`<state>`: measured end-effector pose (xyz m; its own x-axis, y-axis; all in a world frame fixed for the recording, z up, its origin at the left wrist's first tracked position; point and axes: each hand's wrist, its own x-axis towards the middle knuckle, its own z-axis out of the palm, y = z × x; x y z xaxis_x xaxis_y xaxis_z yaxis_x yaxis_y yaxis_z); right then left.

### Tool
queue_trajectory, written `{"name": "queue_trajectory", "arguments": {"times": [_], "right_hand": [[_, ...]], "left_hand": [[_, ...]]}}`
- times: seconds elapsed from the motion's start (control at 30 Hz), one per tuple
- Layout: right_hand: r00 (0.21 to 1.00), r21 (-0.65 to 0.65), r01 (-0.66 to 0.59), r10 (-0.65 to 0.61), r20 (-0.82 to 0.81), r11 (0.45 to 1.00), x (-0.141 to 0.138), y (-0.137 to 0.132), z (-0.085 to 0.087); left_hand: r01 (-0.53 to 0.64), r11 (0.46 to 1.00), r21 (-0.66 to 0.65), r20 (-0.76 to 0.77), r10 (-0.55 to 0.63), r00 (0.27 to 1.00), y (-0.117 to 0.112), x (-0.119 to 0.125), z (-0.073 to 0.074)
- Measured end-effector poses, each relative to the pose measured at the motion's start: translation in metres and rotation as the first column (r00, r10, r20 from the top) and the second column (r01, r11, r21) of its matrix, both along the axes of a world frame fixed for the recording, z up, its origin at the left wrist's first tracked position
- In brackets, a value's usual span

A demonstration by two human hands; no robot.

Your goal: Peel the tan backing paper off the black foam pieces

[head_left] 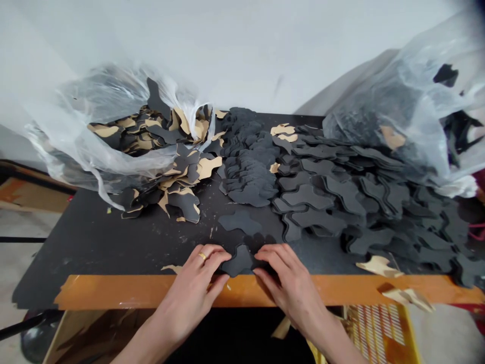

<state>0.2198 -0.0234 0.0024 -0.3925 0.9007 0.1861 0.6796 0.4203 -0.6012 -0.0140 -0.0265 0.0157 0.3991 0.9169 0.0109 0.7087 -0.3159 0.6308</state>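
The left hand [191,288], with a gold ring on one finger, and the right hand [291,288] are both at the front edge of the bench [94,242]. Their fingers [214,258] are curved and closed a little, and together they hold one black foam piece [240,260] with a wavy outline. This piece is between the two hands, just above the orange tape [151,292] on the bench edge. Just ahead of the fingers, a second black piece [238,221] lies flat. Farther ahead and to the right of the fingers are many overlapping black pieces [322,197] in rows. Ahead and to the left is a heap of pieces with tan backing [182,172], partly inside a clear plastic bag [106,101]. Another plastic bag [397,91] is far to the right of the fingers, and below them on the right is a yellow crate [379,333].
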Motion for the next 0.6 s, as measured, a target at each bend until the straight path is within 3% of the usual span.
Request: {"name": "queue_trajectory", "arguments": {"times": [0.37, 0.6], "right_hand": [[0.996, -0.165, 0.012, -0.026, -0.081, 0.986, 0.005, 0.006, 0.001], [0.981, -0.267, 0.023, -0.073, -0.178, 0.963, 0.022, 0.017, 0.011]], "left_hand": [[-0.027, 0.993, -0.116, -0.109, 0.014, 0.994, 0.003, 0.010, 0.013], [-0.043, 0.995, -0.092, -0.082, 0.036, 0.996, 0.005, 0.012, 0.011]]}}
